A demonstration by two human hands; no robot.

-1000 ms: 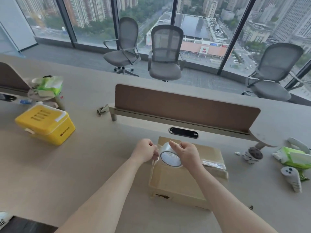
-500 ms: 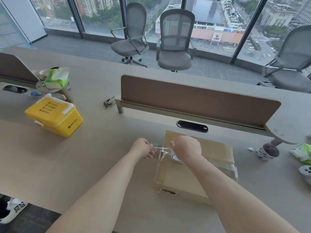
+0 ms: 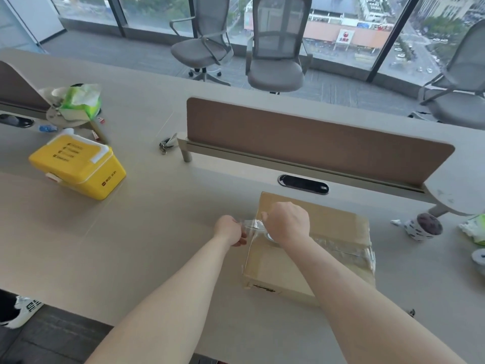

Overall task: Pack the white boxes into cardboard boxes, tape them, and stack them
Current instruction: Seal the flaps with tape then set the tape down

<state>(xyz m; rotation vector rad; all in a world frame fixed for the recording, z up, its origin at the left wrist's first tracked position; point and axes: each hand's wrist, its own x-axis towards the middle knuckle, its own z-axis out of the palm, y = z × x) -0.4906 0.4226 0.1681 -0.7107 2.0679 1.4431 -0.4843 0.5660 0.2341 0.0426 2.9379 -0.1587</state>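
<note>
Sneaker: near left corner, on the floor below the desk edge; black marks on white, not readable.
Yellow case: left on the desk, lid closed; black print lines on the lid and a small mark on its near side, too small to read.
Keys: by the left foot of the brown divider panel.
Left hand: fingers curled, pinching the free end of the clear tape just off the box's left edge.
Right hand: curled over the tape roll, which rests on the box top by its left edge, mostly hidden.
Cardboard box: centre-right, lying flat and closed, just near of the divider; a dark printed mark on its near face, unreadable. Its long axis cannot be judged; a clear tape band crosses the top left to right.
Shop sign: far, through the window; red emblem, characters illegible.
Patterned cup: right of the box, apart from it.
</note>
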